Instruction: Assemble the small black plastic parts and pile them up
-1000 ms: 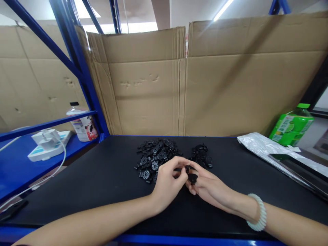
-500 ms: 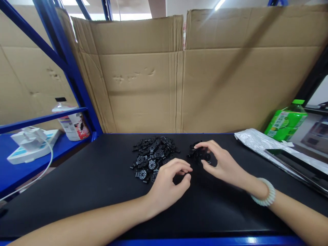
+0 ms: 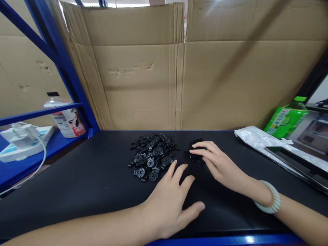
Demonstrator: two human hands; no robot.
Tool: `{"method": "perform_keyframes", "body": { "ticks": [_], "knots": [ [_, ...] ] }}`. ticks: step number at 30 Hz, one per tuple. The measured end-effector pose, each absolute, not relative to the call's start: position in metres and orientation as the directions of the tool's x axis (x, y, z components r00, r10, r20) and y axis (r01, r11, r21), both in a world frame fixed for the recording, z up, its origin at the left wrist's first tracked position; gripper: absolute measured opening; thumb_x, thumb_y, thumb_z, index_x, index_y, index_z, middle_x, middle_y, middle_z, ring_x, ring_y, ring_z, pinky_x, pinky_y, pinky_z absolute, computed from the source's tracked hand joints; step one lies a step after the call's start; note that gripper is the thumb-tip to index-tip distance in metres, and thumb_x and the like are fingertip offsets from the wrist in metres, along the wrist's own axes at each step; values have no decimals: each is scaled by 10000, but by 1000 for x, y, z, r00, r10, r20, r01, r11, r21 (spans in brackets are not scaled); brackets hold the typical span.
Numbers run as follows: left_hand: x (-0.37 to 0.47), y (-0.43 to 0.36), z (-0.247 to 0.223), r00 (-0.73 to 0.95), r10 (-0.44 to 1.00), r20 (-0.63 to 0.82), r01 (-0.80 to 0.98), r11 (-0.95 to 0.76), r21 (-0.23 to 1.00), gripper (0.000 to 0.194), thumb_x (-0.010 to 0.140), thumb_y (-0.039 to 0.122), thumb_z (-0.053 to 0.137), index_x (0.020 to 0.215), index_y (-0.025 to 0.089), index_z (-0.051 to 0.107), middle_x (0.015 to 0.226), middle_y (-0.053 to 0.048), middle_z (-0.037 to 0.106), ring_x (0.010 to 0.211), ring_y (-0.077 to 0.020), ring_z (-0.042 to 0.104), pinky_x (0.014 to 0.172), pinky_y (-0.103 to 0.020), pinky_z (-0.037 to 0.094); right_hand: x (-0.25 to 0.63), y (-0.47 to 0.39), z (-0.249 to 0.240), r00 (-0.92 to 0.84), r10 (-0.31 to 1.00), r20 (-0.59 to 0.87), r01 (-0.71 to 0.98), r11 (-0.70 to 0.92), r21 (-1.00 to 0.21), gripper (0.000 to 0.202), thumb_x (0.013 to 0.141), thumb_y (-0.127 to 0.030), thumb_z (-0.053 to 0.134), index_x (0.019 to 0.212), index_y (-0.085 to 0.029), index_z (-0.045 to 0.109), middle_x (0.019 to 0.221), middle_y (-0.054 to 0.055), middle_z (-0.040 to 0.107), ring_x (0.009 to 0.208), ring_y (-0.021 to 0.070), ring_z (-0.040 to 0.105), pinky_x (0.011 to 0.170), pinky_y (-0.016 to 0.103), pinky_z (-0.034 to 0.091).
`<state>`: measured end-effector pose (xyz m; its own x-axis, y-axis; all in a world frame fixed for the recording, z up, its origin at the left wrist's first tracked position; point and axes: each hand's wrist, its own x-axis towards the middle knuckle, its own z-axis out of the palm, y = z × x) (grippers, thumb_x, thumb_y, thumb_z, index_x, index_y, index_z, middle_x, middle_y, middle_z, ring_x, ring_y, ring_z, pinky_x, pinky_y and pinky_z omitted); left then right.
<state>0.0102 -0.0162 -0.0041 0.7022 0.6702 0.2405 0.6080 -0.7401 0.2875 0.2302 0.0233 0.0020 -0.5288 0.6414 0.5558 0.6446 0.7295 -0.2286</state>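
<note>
Both hands (image 3: pixel 174 198) now lie flat, emptied.

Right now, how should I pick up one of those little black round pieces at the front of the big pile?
Pinch a loose black disc by its thin rim, coming straight down from above. It lies flat on the black mat, at the pile's near edge, just beyond the left hand's fingers, so two fingertips on opposite edges probably work best.
</note>
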Motion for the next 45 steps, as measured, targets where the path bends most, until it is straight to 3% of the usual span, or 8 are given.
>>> {"method": "perform_keyframes", "body": {
  "ticks": [6, 16, 23, 27, 30, 34, 39, 45],
  "knots": [
    [11, -14, -3, 750, 622, 225, 539, -772, 336, 490, 860, 430, 564, 1248, 133, 538, 1288, -167, 487, 1262, -331, 394, 1075, -489, 360, 220, 10, 3, -523, 633, 572, 544, 764, -348, 348, 898, -44, 405, 1159, -206, 568, 1123, 74, 572, 1053, 186, 510, 923, 362, 436],
    [19, 0, -10, 621, 694, 366, 561, -719, 411, 97, 790, 157, 621, 815, 166, 528, 824, -26, 551, 771, -191, 537, 717, -319, 486, 215, 1, 8, -385, 768, 511, 492, 640, -590, 243, 856, -83, 475, 1005, -188, 636, 930, 49, 616, 800, 157, 564, 710, 294, 457],
    [26, 14, -12, 729, 557, 398, 439, -826, 354, 351, 819, 200, 689, 1144, 162, 560, 1166, -77, 628, 1098, -227, 526, 983, -355, 441, 207, -5, 13, -240, 890, 387, 273, 444, -853, 148, 844, -190, 529, 912, -196, 661, 827, 20, 606, 775, 147, 570, 698, 262, 465],
    [24, 18, -13, 783, 470, 407, 395, -882, 258, 257, 864, 161, 628, 1121, 157, 631, 1047, -63, 687, 1016, -218, 564, 936, -335, 471, 205, -6, 12, -262, 923, 282, 188, 335, -923, 130, 822, -224, 590, 917, -192, 671, 826, 17, 636, 749, 128, 575, 675, 231, 453],
    [21, 15, -12, 768, 469, 436, 381, -882, 277, 244, 858, 235, 648, 1095, 178, 659, 989, -53, 688, 923, -208, 584, 863, -325, 495, 206, -4, 11, -244, 958, 149, 70, 171, -983, 248, 876, -380, 523, 874, -168, 653, 607, -1, 616, 468, 89, 470, 445, 200, 345],
    [19, 9, -9, 692, 502, 519, 323, -858, 400, 230, 835, 315, 676, 1017, 175, 683, 939, -55, 675, 824, -176, 612, 774, -281, 508, 211, 0, 11, -215, 975, 45, -21, 41, -999, 612, 906, -604, 309, 552, -160, 538, 298, -60, 325, 295, 56, 200, 376, 216, 139],
    [18, 6, -6, 585, 565, 582, 232, -804, 547, 245, 742, 294, 766, 924, 145, 696, 861, -54, 678, 767, -152, 638, 716, -239, 517, 213, 1, 6, -241, 966, 95, 81, 118, -990, 549, 895, -553, 362, 548, -157, 517, 400, -67, 299, 399, 66, 232, 445, 237, 196],
    [17, 2, -2, 514, 581, 631, 175, -791, 586, 226, 727, 198, 783, 925, 130, 700, 876, -64, 703, 776, -156, 649, 728, -244, 513, 210, -1, 7, -517, 852, -77, 57, -55, -997, 220, 778, -245, 544, 990, -187, 550, 746, -21, 526, 591, 95, 455, 503, 199, 369]
  ]
}}
